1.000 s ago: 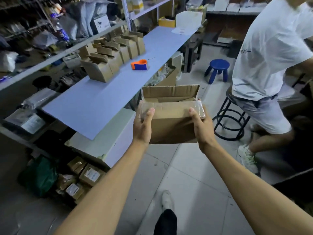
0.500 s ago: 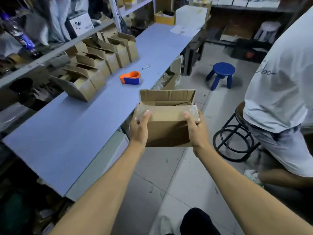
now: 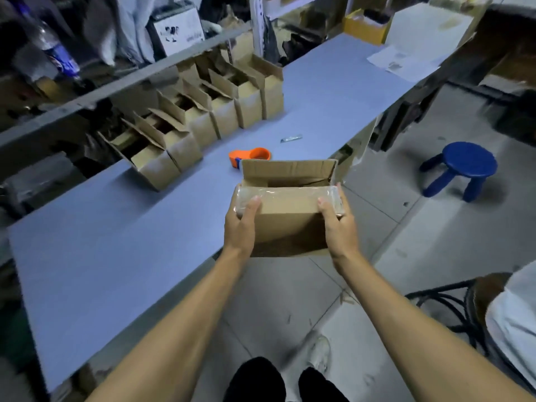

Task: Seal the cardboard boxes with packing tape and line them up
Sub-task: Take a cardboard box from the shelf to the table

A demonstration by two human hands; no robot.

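the left hand (image 3: 240, 224) and the right hand (image 3: 338, 224) are together gripping one cardboard box (image 3: 287, 216) by its two short ends, thumbs lying over the near top edge and the remaining fingers hidden behind the sides. the box is hanging in the air over the long near edge of the surface (image 3: 116, 242), part above the blue top and part above the floor. its long axis is running from one grip to the other, roughly crosswise to the long edge. a band of clear tape (image 3: 290, 194) is shining across the near top panel; the far flap is standing upright and the opening behind it is unsealed.

the row of boxes (image 3: 208, 117) is standing along the far edge, forward and to the left of the grip, nearer the left hand. the tape dispenser (image 3: 250, 156) is lying just beyond the held box, partly hidden by its flap. judgement: the box is needing setting down before sealing.

room: shelving behind the surface, a blue stool (image 3: 464, 166) on the tiled floor, and another person's sleeve at the right margin.
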